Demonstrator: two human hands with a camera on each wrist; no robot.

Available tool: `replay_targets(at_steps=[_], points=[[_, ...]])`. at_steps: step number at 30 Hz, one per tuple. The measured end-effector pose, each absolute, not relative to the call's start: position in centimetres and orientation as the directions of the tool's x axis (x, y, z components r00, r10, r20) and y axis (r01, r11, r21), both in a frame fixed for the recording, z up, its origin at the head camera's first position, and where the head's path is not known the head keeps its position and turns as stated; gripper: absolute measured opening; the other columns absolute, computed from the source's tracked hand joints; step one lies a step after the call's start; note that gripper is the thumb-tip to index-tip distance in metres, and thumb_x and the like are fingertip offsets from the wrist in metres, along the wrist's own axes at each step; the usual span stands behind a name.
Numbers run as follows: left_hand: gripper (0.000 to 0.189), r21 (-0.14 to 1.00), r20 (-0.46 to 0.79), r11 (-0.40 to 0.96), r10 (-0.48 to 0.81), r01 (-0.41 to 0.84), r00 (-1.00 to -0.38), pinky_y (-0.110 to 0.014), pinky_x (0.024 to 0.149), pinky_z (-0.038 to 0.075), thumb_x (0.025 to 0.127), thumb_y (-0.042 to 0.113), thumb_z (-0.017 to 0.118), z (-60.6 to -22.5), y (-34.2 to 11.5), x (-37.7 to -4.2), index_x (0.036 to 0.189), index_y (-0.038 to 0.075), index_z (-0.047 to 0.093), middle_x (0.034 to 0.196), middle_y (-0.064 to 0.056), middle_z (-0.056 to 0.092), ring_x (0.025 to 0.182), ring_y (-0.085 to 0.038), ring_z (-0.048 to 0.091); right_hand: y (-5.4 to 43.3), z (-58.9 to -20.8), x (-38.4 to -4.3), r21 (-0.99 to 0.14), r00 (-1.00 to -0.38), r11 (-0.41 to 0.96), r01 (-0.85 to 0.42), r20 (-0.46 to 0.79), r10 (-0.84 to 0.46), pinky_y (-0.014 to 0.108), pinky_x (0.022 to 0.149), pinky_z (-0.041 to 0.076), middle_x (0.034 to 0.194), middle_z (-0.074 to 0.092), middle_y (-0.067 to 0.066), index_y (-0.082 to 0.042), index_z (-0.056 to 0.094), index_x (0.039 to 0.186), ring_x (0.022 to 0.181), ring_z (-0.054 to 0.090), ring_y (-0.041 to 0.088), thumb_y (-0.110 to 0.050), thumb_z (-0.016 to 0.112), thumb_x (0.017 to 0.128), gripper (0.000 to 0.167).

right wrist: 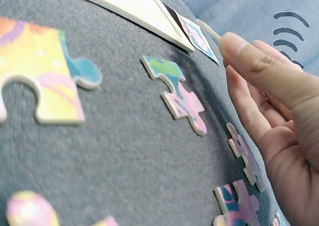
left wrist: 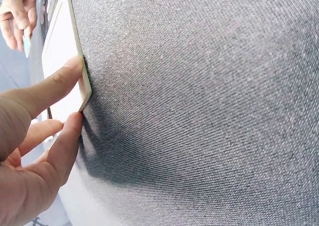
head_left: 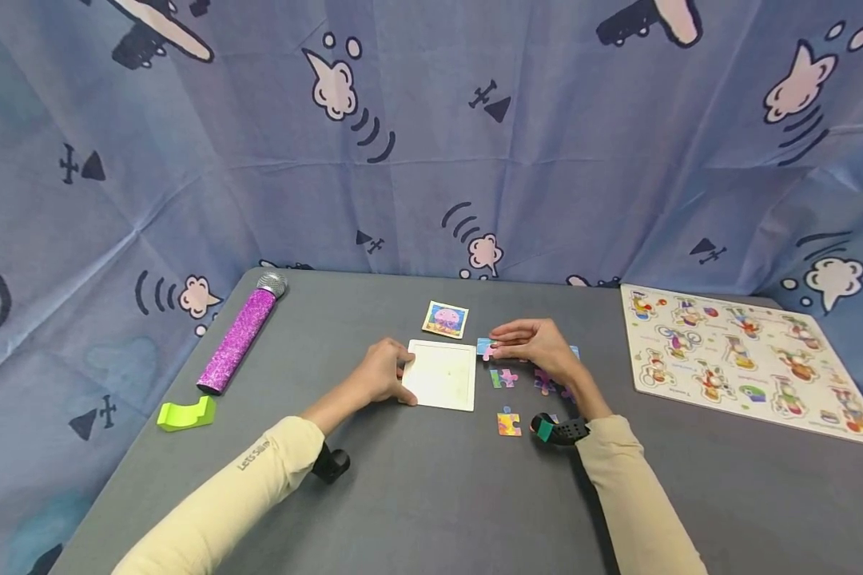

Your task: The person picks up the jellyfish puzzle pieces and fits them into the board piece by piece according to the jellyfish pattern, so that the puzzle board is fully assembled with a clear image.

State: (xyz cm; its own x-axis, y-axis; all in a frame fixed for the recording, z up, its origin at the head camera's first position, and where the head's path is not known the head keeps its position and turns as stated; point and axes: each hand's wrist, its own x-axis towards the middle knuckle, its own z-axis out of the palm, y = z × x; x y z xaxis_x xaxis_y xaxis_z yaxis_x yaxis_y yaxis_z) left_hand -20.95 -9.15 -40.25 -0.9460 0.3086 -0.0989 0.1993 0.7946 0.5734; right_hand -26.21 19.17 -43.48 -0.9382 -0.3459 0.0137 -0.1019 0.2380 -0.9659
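Note:
My left hand (head_left: 384,372) grips the left side of a square white puzzle tray (head_left: 440,375), with thumb and fingers at its edges; the left wrist view shows the fingertips around one tray corner. To the right of the tray my right hand (head_left: 539,349) pinches a blue and pink jigsaw piece (head_left: 486,349) just off the table. In the right wrist view this piece (right wrist: 209,29) shows only as a thin edge. Below that hand lie a green and pink piece (head_left: 504,378), a yellow piece (head_left: 508,423) and a purple piece (head_left: 543,382). Other pieces are partly hidden by the right arm.
Behind the tray lies a small picture card (head_left: 446,319) with a pink figure. A glittery purple microphone (head_left: 243,335) and a lime-green holder (head_left: 186,414) lie at left. At right is a large picture board (head_left: 748,359). A printed blue curtain (head_left: 417,160) hangs behind the grey table.

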Motion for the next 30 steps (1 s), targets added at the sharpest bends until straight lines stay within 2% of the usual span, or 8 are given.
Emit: replay_targets(at_steps=[10, 18, 25, 30], points=[[0.073, 0.582, -0.09, 0.786, 0.318, 0.209, -0.944, -0.028, 0.073, 0.054, 0.058, 0.009, 0.093, -40.5, -9.1, -21.0, 0.122, -0.008, 0.061, 0.124, -0.021, 0.054, 0.087, -0.024, 0.063, 18.2, -44.1, -26.2, -0.973, -0.931, 0.199, -0.119, 0.04, -0.362, 0.024, 0.074, 0.055, 0.105, 0.067, 0.025, 0.012, 0.067, 0.108, 0.087, 0.07, 0.013, 0.003, 0.079, 0.074, 0.037], [0.073, 0.572, -0.097, 0.794, 0.314, 0.205, -0.944, -0.029, 0.074, 0.053, 0.057, 0.01, 0.093, -40.3, -9.2, -20.8, 0.121, -0.008, 0.062, 0.123, -0.021, 0.055, 0.086, -0.023, 0.062, 16.5, -44.3, -25.9, -0.986, -0.912, 0.117, -0.123, 0.066, -0.404, 0.03, 0.074, 0.056, 0.103, 0.068, 0.026, 0.015, 0.065, 0.106, 0.086, 0.07, 0.015, 0.008, 0.077, 0.074, 0.034], [0.072, 0.551, -0.092, 0.806, 0.315, 0.215, -0.945, -0.035, 0.084, 0.051, 0.057, 0.012, 0.094, -40.2, -9.2, -21.2, 0.12, -0.007, 0.063, 0.123, -0.019, 0.056, 0.094, -0.026, 0.059, 15.1, -44.3, -26.1, -0.99, -0.915, 0.099, -0.1, 0.052, -0.401, 0.029, 0.074, 0.056, 0.104, 0.066, 0.028, 0.015, 0.065, 0.105, 0.086, 0.07, 0.015, 0.009, 0.076, 0.074, 0.033], [0.072, 0.557, -0.107, 0.807, 0.308, 0.199, -0.945, -0.032, 0.078, 0.052, 0.057, 0.012, 0.093, -40.3, -9.4, -21.3, 0.12, -0.006, 0.063, 0.124, -0.018, 0.055, 0.087, -0.023, 0.061, 14.1, -44.4, -26.1, -0.99, -0.907, 0.091, -0.107, 0.06, -0.418, 0.03, 0.075, 0.056, 0.104, 0.065, 0.03, 0.016, 0.065, 0.105, 0.086, 0.07, 0.017, 0.011, 0.074, 0.075, 0.032]])
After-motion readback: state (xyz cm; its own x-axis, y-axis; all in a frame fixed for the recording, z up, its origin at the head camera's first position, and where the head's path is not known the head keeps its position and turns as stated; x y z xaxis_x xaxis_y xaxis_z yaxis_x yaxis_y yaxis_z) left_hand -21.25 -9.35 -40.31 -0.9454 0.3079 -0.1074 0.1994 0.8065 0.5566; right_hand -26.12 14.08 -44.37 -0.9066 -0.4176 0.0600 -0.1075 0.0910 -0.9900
